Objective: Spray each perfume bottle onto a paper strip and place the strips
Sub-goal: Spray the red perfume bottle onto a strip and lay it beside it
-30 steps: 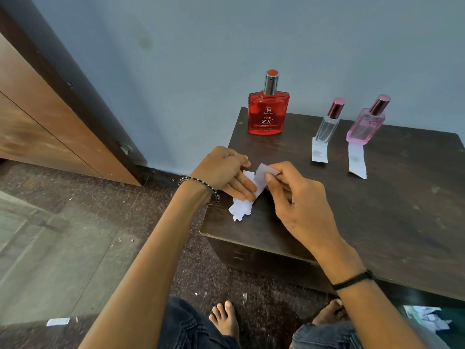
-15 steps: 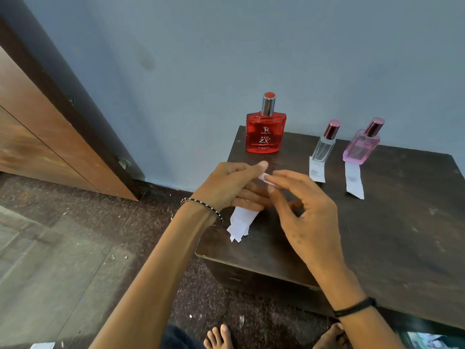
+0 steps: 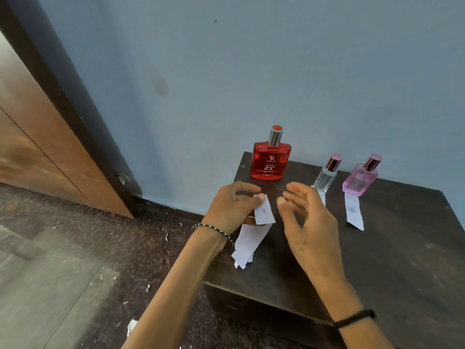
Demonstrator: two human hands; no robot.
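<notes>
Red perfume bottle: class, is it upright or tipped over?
Upright. The red perfume bottle stands on its base on the table, top pointing up.

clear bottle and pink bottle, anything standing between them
Nothing: the head view shows only bare table between the clear bottle and the pink bottle.

"RED ZX" on the red perfume bottle (image 3: 270, 161)
White lettering on its front; the brand line above and the fine print below are too small to read.

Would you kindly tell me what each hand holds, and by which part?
The left hand pinches a small white paper strip by its upper end; the right hand is open and holds nothing.
</notes>
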